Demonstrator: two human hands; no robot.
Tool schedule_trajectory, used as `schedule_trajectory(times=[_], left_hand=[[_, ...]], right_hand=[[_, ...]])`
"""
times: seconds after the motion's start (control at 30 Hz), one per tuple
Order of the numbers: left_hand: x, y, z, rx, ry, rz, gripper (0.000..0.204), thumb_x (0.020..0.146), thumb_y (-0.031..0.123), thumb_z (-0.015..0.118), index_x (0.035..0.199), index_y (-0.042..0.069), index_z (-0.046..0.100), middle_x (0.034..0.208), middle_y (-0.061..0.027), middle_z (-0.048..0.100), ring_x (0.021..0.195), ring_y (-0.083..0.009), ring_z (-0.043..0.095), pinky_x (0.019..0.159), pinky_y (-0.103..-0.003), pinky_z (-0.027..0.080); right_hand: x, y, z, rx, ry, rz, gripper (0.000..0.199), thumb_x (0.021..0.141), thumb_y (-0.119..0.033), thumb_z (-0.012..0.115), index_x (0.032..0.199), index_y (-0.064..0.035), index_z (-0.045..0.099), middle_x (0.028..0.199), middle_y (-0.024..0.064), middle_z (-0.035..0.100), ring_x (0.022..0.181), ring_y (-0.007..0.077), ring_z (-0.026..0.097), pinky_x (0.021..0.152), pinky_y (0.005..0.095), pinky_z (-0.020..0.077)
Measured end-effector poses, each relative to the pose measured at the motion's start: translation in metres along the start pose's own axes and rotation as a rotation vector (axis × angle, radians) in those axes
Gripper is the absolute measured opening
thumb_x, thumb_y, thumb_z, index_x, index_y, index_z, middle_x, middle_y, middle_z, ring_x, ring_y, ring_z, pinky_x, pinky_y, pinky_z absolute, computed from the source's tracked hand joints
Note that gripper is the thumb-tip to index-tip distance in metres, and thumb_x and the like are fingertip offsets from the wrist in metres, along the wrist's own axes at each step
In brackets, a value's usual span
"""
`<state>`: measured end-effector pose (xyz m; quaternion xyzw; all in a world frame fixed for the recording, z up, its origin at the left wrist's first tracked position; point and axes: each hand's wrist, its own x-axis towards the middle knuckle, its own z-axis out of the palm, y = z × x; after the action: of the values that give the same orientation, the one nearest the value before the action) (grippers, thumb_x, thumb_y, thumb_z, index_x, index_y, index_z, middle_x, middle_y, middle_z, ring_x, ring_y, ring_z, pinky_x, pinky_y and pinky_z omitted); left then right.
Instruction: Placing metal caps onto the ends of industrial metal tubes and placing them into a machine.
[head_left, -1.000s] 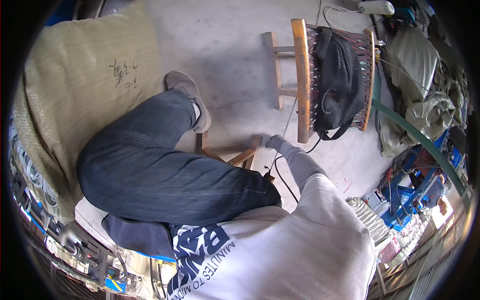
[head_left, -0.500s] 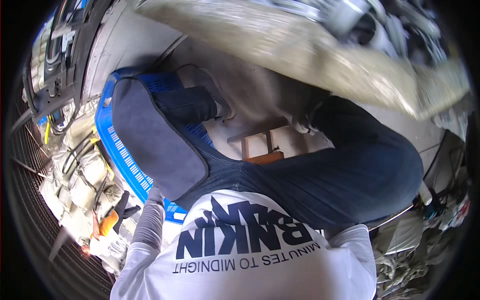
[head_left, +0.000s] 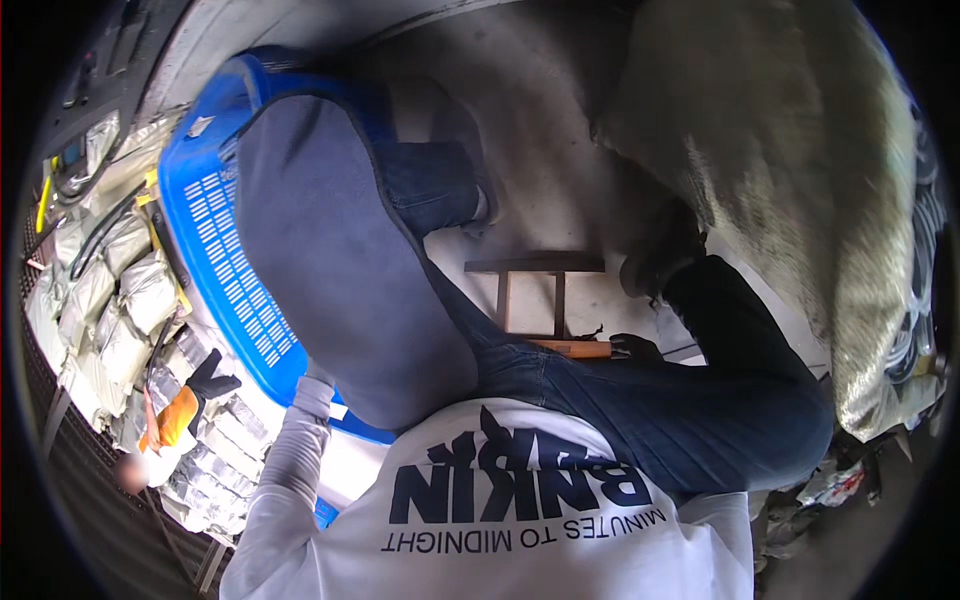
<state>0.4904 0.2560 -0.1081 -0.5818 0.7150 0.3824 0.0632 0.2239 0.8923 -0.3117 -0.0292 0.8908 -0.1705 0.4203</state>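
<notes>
Along the left, a blue plastic basket (head_left: 235, 270) with slotted sides has a grey padded cloth (head_left: 340, 260) with a dark border, which also lies over my left leg. My left sleeve (head_left: 305, 420) reaches the basket's near rim. The hand beyond its cuff is hidden at the cloth's edge, so its fingers do not show. Between my legs on the floor is a small brown wooden frame, like a low stool (head_left: 535, 267). My right hand (head_left: 638, 348), in a dark glove, shows from behind my right thigh. Its fingers are curled at the end of the frame's near bar.
A large woven sack (head_left: 770, 180) rises at the right, with grey hoses or cables (head_left: 925, 240) beside it. Several wrapped pale packages (head_left: 100, 300) are stacked at far left. Another person in an orange garment (head_left: 178, 415) is near them. Metal framework stands at the upper left.
The view has turned, and the sack now stands more to the right and upright. My right hand has come into view at the wooden stool. My left arm remains by the basket.
</notes>
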Motion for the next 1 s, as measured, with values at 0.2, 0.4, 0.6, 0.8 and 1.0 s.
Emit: schedule_trajectory(times=[0.2, 0.4, 0.6, 0.8, 1.0], left_hand=[[0.014, -0.006, 0.026, -0.015, -0.092, -0.081, 0.044, 0.115, 0.023, 0.048, 0.149, -0.003, 0.056, 0.144, -0.0167, 0.064, 0.131, -0.0280, 0.062, 0.111, -0.041, 0.049], [0.026, 0.000, 0.024, -0.014, -0.122, -0.132, 0.044, 0.115, 0.023, 0.048, 0.149, -0.003, 0.056, 0.145, -0.0167, 0.064, 0.131, -0.0283, 0.062, 0.111, -0.041, 0.049], [0.137, 0.023, 0.058, -0.088, -0.176, -0.051, 0.044, 0.115, 0.023, 0.048, 0.149, -0.003, 0.056, 0.145, -0.0167, 0.064, 0.131, -0.0286, 0.062, 0.112, -0.042, 0.049], [0.243, -0.030, 0.055, -0.174, -0.163, 0.006, 0.044, 0.115, 0.023, 0.048, 0.149, -0.003, 0.056, 0.145, -0.0167, 0.063, 0.131, -0.0288, 0.062, 0.112, -0.042, 0.048], [0.376, -0.011, -0.031, -0.227, -0.088, 0.117, 0.044, 0.115, 0.023, 0.048, 0.149, -0.003, 0.056, 0.146, -0.0168, 0.063, 0.131, -0.0291, 0.062, 0.113, -0.042, 0.048]], right_hand=[[-0.040, 0.040, -0.084, -0.095, 0.130, 0.134, 0.031, 0.102, -0.008, 0.060, 0.128, -0.0066, 0.074, 0.118, 0.0133, 0.076, 0.104, 0.0258, 0.073, 0.091, 0.0367, 0.0587], [-0.061, 0.048, -0.160, -0.148, 0.265, 0.202, 0.031, 0.102, -0.008, 0.059, 0.130, -0.0065, 0.074, 0.119, 0.0137, 0.076, 0.104, 0.0251, 0.073, 0.092, 0.0363, 0.0585], [-0.041, -0.006, -0.232, -0.170, 0.553, 0.263, 0.032, 0.103, -0.008, 0.059, 0.131, -0.0063, 0.074, 0.120, 0.0140, 0.075, 0.104, 0.0244, 0.073, 0.092, 0.0358, 0.0583], [-0.012, -0.098, -0.223, -0.174, 0.819, 0.249, 0.032, 0.104, -0.008, 0.058, 0.132, -0.0061, 0.073, 0.122, 0.0144, 0.074, 0.105, 0.0238, 0.072, 0.093, 0.0353, 0.0581], [-0.003, -0.368, -0.262, 0.534, 1.461, -0.084, 0.024, 0.103, -0.010, 0.061, 0.120, -0.0006, 0.076, 0.110, 0.0110, 0.073, 0.092, 0.0175, 0.069, 0.081, 0.0300, 0.0553]])
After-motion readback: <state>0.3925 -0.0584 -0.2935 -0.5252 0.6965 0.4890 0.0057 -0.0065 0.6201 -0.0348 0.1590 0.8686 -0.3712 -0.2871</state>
